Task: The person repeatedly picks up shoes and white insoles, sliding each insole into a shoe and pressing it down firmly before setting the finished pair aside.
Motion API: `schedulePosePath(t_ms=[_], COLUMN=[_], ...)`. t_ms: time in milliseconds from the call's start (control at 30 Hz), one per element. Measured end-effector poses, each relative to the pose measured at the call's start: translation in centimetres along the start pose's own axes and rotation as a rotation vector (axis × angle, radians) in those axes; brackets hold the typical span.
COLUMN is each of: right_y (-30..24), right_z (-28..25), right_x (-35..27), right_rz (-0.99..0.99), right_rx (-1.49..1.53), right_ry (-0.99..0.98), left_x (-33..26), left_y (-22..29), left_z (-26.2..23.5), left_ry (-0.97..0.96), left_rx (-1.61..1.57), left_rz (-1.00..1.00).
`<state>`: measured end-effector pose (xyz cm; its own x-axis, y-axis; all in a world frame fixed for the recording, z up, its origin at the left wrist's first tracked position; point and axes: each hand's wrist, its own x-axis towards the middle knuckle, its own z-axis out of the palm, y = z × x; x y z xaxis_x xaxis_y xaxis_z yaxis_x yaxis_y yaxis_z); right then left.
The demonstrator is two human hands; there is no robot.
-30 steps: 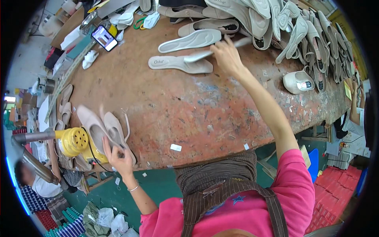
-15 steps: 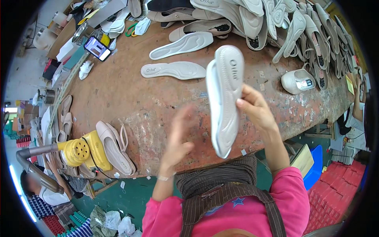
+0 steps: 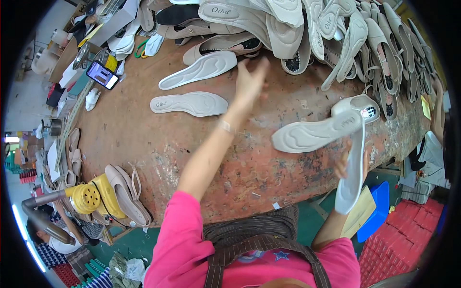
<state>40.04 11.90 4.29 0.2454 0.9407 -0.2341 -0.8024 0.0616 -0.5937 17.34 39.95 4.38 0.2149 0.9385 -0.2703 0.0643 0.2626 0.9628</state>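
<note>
My left hand [image 3: 250, 82] reaches across the table with its fingers apart and slightly blurred. It is nearest to a beige slip-on shoe [image 3: 211, 48] and the end of a pale insole [image 3: 198, 71]. My right hand [image 3: 343, 163] is closed around a pale insole [image 3: 353, 177], turned edge-on, which partly hides its fingers. Beside it a second beige insole [image 3: 307, 137] lies face up, its printed heel end beside a cream shoe [image 3: 353, 102] and against the top of the held insole. Another beige insole [image 3: 192, 104] rests on the table at left.
Shoes and insoles are heaped along the back [image 3: 283, 29] and right. A phone [image 3: 102, 75] and green-handled scissors [image 3: 140, 49] lie at the far left. A yellow blower-like machine [image 3: 89, 198] and a pair of shoes [image 3: 127, 194] are at near left. Another person's arm [image 3: 437, 113] shows at far right.
My left hand has moved forward toward the back shoes. My right hand has moved right with one insole; the other insole of the pair is now beside the cream shoe. The view has shifted.
</note>
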Motion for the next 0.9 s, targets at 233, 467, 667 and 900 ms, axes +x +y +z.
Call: schedulePosePath(t_ms=[233,467,667,900], right_y=[3.9,1.3,4.4,13.4], right_z=[2.5,2.5,6.8,12.8], right_x=[-0.8,1.0,1.1,-3.3], right_rz=[0.114,-0.017,-0.024,-0.474], right_rx=[0.226,-0.171,-0.288,-1.516], right_ry=[0.031,-0.142,-0.268,-0.629], left_x=[6.0,-14.8,-29.0,-33.5], left_y=[-1.5,-2.4,-3.4,-11.1], left_z=[-2.5,-15.3,-21.7,-22.9], left_ry=[0.152,-0.154,-0.14,0.567], left_rx=[-0.526,0.19,0.989,1.126], left_rz=[-0.195,-0.27,-0.039,0.142])
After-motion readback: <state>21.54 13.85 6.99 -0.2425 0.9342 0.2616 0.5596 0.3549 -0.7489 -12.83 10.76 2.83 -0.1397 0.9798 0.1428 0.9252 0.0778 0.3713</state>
